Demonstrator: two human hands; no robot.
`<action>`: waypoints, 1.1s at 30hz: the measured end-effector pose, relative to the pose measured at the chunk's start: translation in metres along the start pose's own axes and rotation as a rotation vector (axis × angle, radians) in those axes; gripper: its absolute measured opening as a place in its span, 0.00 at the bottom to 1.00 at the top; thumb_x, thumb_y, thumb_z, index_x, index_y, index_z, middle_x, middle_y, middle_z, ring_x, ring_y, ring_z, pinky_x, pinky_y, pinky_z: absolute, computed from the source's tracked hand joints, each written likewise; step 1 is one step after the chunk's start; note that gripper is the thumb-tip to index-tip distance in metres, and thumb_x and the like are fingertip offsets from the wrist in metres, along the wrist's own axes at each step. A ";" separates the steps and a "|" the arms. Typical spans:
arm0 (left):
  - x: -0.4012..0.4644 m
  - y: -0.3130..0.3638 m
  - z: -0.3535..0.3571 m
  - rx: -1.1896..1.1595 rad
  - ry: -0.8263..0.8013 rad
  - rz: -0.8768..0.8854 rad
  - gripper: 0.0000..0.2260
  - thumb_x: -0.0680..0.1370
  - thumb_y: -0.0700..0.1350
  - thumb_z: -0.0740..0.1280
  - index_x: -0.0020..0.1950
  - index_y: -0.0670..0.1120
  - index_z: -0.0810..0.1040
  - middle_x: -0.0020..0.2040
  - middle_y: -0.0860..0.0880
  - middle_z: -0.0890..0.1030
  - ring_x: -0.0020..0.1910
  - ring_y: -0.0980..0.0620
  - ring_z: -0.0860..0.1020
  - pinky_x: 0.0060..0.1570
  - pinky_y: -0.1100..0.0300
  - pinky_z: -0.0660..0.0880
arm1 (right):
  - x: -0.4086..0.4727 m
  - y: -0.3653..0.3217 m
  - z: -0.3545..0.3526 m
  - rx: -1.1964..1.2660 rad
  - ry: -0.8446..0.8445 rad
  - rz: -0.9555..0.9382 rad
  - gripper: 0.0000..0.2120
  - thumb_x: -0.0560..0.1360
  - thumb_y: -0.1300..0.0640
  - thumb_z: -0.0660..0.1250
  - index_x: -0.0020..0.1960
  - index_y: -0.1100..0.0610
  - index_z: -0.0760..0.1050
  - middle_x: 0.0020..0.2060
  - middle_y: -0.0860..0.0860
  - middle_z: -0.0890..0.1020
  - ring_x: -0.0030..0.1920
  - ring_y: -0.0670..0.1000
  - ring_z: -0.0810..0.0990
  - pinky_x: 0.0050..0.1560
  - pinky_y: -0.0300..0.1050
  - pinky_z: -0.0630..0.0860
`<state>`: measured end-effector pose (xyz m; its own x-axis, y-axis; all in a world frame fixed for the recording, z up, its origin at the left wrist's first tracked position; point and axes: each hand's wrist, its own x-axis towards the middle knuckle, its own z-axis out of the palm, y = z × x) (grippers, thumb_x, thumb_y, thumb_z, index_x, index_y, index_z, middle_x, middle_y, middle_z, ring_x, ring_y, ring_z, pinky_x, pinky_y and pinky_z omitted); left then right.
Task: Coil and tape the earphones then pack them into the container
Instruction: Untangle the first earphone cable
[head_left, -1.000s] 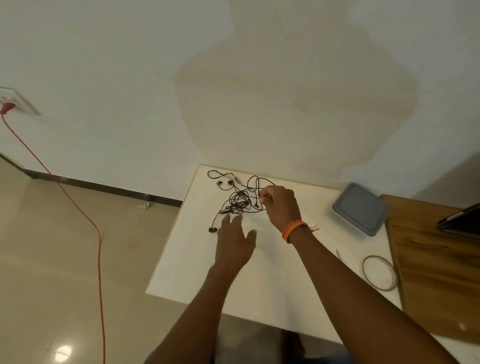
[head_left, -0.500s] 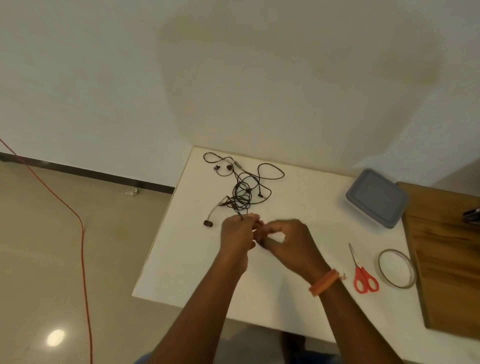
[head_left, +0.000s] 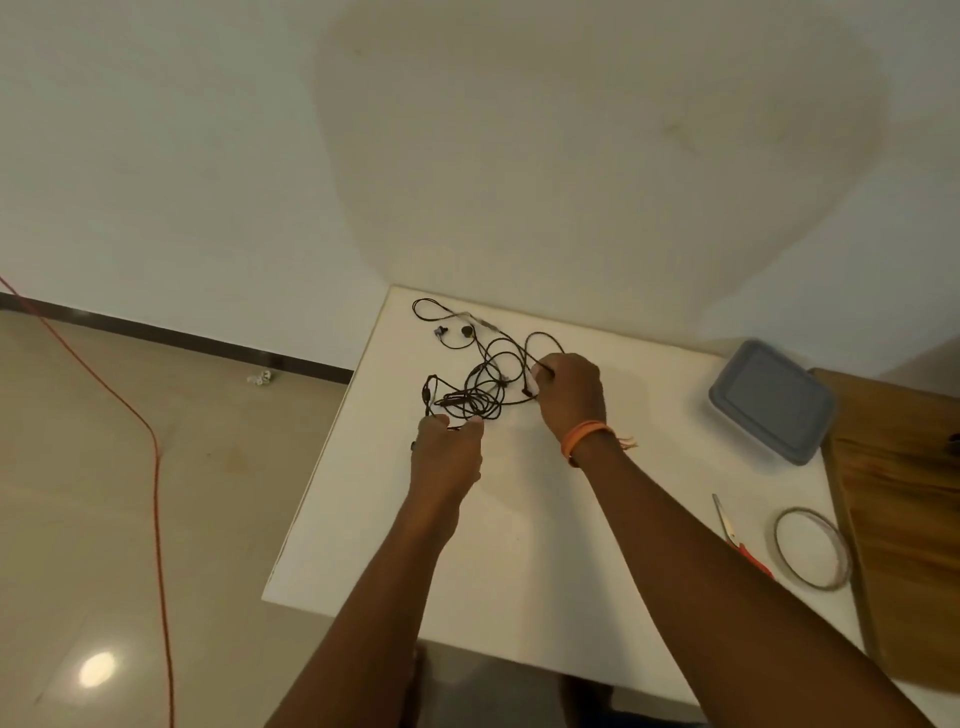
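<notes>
1. fingers (head_left: 540, 375) on the right hand (head_left: 569, 397) are curled round a strand of the black earphones (head_left: 480, 387), pinching the wire at the right edge of the tangle.
2. left hand (head_left: 447, 454) sits at the near edge of the tangle, fingertips curled in on a bit of the wire there. looks like a pinch, though the exact contact is small and hard to make out.
3. earphones themselves are a loose messy knot of loops on the far left part of the white table (head_left: 519, 545), with a pair of earbuds lying off toward the far corner, not coiled at all.
4. grey container (head_left: 771, 400), lid on, is on the right side of the table near the wall, well apart from the wire.
5. roll of clear tape (head_left: 811, 548) lies flat near the right edge, and the scissors (head_left: 732, 535) with red handles are just beside it, partly hidden under the right forearm.
6. orange wristband (head_left: 584, 435) on the right wrist.
7. wooden surface (head_left: 904, 499) butts up against the table on the right, and an orange cable (head_left: 156, 467) runs across the floor on the left.
</notes>
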<state>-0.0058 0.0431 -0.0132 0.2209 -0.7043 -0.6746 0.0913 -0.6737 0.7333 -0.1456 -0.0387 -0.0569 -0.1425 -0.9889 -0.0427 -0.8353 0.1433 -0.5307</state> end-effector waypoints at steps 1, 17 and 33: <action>0.001 0.001 -0.001 -0.006 -0.002 -0.002 0.07 0.81 0.44 0.64 0.57 0.46 0.68 0.39 0.50 0.72 0.43 0.47 0.73 0.45 0.51 0.75 | 0.003 0.000 -0.005 0.068 0.005 0.018 0.12 0.79 0.58 0.64 0.40 0.61 0.80 0.37 0.56 0.81 0.39 0.56 0.79 0.40 0.43 0.69; 0.003 0.002 -0.010 0.162 0.144 0.108 0.27 0.80 0.51 0.65 0.72 0.37 0.61 0.70 0.41 0.67 0.61 0.47 0.70 0.53 0.58 0.67 | -0.087 0.043 -0.061 0.296 -0.346 0.301 0.14 0.70 0.61 0.74 0.55 0.58 0.79 0.36 0.52 0.80 0.34 0.51 0.79 0.33 0.41 0.75; -0.032 0.027 -0.017 1.069 0.419 0.348 0.25 0.82 0.62 0.54 0.48 0.43 0.77 0.47 0.45 0.81 0.46 0.44 0.78 0.41 0.56 0.67 | -0.096 0.024 -0.076 0.693 -0.173 0.331 0.07 0.77 0.60 0.69 0.45 0.64 0.81 0.33 0.58 0.82 0.30 0.52 0.78 0.33 0.45 0.79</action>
<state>0.0056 0.0516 0.0296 0.3905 -0.8917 -0.2289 -0.8448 -0.4459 0.2957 -0.1922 0.0623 -0.0007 -0.1940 -0.8996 -0.3913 -0.2339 0.4298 -0.8721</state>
